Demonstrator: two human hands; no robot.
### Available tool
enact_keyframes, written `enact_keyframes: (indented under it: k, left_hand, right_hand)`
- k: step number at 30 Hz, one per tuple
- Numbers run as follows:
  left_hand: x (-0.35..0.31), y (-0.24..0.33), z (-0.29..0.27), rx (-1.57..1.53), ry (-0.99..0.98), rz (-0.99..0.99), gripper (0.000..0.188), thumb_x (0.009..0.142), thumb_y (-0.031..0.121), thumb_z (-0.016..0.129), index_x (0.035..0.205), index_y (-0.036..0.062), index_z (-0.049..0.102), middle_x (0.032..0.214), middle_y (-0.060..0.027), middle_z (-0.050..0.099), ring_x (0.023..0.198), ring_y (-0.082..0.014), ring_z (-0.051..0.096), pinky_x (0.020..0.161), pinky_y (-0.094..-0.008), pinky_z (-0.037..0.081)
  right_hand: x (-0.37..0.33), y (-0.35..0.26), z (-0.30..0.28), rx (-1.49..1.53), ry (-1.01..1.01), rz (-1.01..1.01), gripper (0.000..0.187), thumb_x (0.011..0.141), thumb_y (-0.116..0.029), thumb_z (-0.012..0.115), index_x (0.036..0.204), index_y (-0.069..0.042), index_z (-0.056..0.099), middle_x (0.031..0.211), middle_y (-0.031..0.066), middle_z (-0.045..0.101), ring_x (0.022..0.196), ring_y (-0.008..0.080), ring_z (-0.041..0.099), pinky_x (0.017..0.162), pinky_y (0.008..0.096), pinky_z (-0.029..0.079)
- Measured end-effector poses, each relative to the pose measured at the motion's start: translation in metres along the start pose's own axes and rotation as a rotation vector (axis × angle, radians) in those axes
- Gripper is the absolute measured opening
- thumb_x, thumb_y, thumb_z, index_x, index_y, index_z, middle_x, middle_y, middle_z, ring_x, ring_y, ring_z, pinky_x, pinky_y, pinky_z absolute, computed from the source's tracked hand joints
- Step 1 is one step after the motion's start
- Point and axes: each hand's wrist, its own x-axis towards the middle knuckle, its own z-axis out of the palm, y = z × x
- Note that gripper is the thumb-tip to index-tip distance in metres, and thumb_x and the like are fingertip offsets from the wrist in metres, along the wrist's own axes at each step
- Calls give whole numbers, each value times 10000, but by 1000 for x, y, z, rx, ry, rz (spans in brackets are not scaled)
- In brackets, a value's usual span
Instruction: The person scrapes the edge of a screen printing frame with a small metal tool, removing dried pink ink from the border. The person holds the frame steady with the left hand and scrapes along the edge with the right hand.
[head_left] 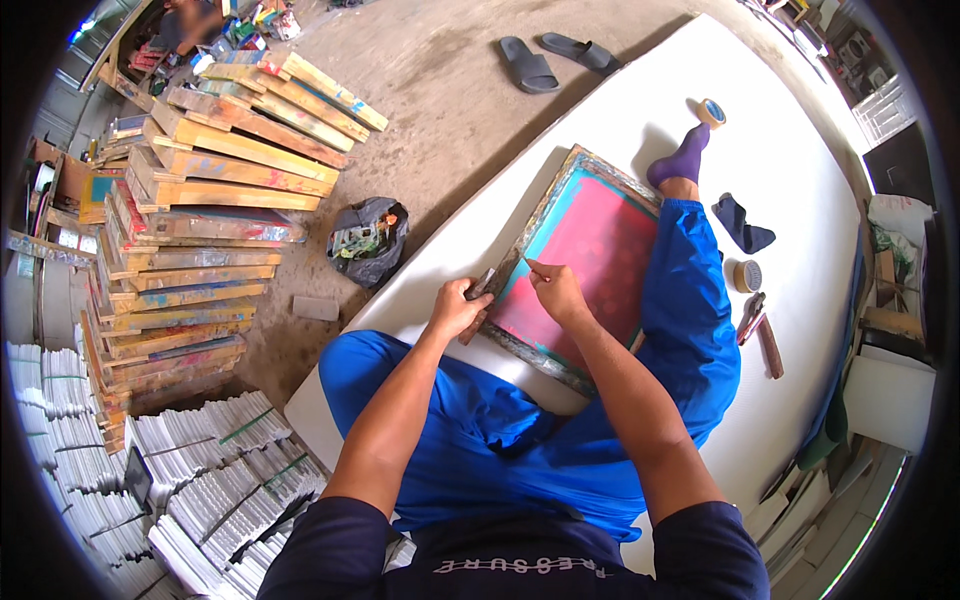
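Note:
A wooden screen-printing frame (545, 205) with pink mesh (600, 270) and turquoise margins lies tilted across my lap, beside my outstretched leg. My left hand (458, 310) is closed at the frame's near-left rail, around a tool with a grey metal part (481, 283); a brown end shows below the fingers, and the exact kind is hidden. My right hand (558, 292) reaches over the mesh and pinches a thin, pointed tool (524, 259) whose tip meets the inner side of the left rail.
On the white board (790, 250) under me lie tape rolls (711, 112), a dark sock (742, 224), pliers (750, 318) and a brown handle (771, 348). Left are stacked wooden frames (220, 270), a black bag (368, 240) and bundled white sheets (225, 450). Slippers (529, 64) lie beyond.

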Motion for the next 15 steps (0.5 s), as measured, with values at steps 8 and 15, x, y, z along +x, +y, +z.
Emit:
enact_keyframes:
  k: [8, 15]
  left_hand:
    - [1, -12, -3, 59, 17, 21, 331, 876, 131, 821, 1178, 13, 754, 905, -53, 766, 812, -88, 674, 743, -303, 545]
    - [4, -5, 0, -29, -45, -40, 388, 878, 131, 817, 1249, 42, 746, 986, -61, 776, 866, -88, 680, 795, -305, 556]
  right_hand:
    - [-11, -29, -16, 256, -195, 388, 416, 995, -216, 637, 1407, -163, 645, 991, 279, 718, 905, 466, 715, 804, 526, 566]
    - [5, 52, 18, -42, 251, -440, 374, 1052, -247, 597, 1403, -139, 669, 685, 56, 617, 509, 154, 545, 461, 328, 449]
